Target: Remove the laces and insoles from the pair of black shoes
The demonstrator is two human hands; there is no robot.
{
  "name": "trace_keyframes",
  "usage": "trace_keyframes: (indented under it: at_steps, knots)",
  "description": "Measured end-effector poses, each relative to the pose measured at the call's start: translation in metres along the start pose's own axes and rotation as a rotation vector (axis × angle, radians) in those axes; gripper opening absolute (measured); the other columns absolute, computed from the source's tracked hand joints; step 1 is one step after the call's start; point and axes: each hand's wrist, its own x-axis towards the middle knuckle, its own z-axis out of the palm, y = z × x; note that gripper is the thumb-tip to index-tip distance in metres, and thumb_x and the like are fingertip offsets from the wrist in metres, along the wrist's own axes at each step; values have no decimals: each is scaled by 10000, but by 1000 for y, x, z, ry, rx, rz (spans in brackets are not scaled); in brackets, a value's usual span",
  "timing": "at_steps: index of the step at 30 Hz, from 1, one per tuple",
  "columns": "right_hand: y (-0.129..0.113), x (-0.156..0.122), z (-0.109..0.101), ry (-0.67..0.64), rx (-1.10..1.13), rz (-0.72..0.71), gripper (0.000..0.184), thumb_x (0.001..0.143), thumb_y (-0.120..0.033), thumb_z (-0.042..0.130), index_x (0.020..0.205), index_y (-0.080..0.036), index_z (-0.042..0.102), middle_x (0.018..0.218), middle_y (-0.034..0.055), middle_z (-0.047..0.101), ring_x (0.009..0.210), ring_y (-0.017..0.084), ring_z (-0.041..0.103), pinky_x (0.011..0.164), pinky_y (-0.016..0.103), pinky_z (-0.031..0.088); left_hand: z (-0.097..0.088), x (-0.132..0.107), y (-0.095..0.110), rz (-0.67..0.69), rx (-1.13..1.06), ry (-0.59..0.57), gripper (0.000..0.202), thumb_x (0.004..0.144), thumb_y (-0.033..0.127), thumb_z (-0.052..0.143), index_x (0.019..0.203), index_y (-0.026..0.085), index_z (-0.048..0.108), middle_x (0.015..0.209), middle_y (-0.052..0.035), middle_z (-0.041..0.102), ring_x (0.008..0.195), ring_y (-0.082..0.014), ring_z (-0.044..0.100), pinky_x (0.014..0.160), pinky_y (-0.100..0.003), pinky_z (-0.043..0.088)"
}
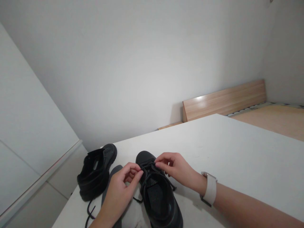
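Observation:
A black lace-up shoe [160, 199] rests upright on the table, toe pointing away from me, its opening facing up. My left hand [127, 182] pinches the shoelace [148, 165] at the left side of the eyelets, thumb and forefinger together. On the opposite side, my right hand [174, 166] pinches the lace near the upper eyelets. Loose lace ends hang on both sides of the shoe. Partly hidden beneath my left hand lies a flat grey insole-shaped piece [116, 170].
A second black shoe [95, 172] stands at the table's left edge. Near it lies a loose black lace [89, 215]. The white table [213, 142] reaches toward a wooden headboard [223, 99] and a bed [275, 118]. A white cabinet [30, 126] rises on the left.

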Motion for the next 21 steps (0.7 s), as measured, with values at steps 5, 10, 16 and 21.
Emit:
trace_keyframes:
  at_steps: [5,10,16,21]
  knots:
    - [-1,-1,3,46,-53,-45,95,816,-248,644,801,-172,699,775,34,665,695,154,571,568,247,434,0,2,3,38,66,8,169,857,347,560,818,195,624,744,-17,647,686,-171,609,650,-263,478]
    - [-6,-5,6,47,-71,-58,39,829,-170,549,803,-178,576,760,5,583,682,139,526,572,244,413,0,0,8,106,112,41,126,862,307,550,804,207,601,766,-11,625,705,-173,597,679,-271,464]
    - [-8,-8,6,8,-108,-90,61,868,-147,485,839,-199,499,778,-3,551,675,138,486,582,255,375,-2,-2,16,54,-80,-23,131,866,331,558,842,203,573,776,-12,578,746,-174,572,695,-258,459]
    - [-6,-8,5,11,-91,-130,88,925,-178,450,844,-212,455,712,-37,479,646,132,434,591,262,335,-1,-3,14,46,-111,-127,157,855,283,544,990,204,548,837,-19,556,792,-179,538,748,-281,456]
